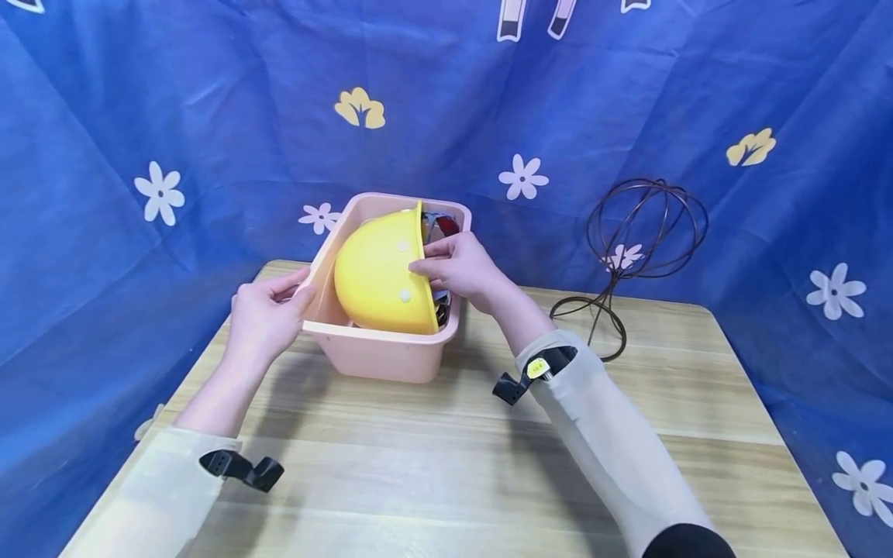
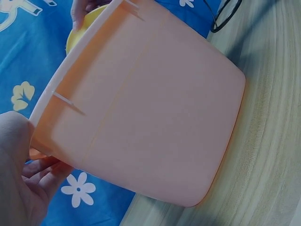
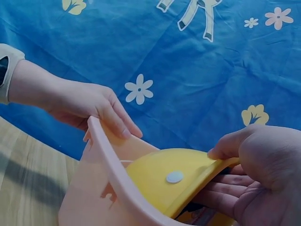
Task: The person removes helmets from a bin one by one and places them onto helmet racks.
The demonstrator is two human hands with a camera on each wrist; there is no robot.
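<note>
A yellow hard hat point(image 1: 380, 275) lies on its side in a pink plastic bin point(image 1: 377, 353), its open side facing right. My right hand point(image 1: 456, 267) pinches the hat's brim, thumb on the outer shell and fingers inside, as the right wrist view also shows at the brim point(image 3: 207, 181). With my left hand point(image 1: 268, 314) I grip the bin's left rim between thumb and fingers. In the left wrist view the bin's side wall point(image 2: 150, 103) fills most of the picture. Dark glasses with a red lens point(image 1: 446, 225) sit in the bin behind the brim, partly hidden.
A brown wire whisk-shaped frame point(image 1: 614, 271) stands on the wooden table point(image 1: 432, 457) to the right of the bin. Behind the table hangs a blue cloth point(image 1: 446, 132) with flower prints. Black straps point(image 1: 240, 469) are on both wrists.
</note>
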